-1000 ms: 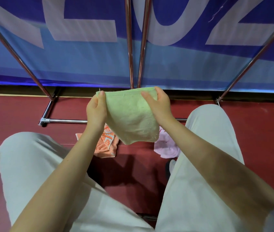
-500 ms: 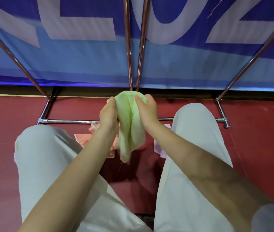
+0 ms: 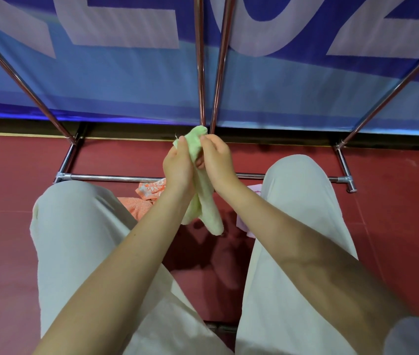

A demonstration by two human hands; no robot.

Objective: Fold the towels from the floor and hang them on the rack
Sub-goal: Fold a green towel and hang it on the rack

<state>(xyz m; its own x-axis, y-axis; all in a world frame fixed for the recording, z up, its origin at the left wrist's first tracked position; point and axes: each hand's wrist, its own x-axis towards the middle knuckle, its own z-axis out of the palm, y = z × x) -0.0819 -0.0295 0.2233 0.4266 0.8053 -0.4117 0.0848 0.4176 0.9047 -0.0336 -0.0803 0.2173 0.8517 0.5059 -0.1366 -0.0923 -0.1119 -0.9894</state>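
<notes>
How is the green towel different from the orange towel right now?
The green towel is held up off the floor between the left hand and right hand, folded narrow and hanging down; the orange towel lies spread on the floor, untouched. The green towel is plain, while the orange towel has a white pattern. Both are soft terry cloth.

Single head view, looking down and forward, close over hands [image 3: 198,165]

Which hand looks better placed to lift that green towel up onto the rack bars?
Probably the right hand: it pinches the green towel near its top, just beneath the rack's middle bars. The left hand grips it too, slightly farther away.
</notes>
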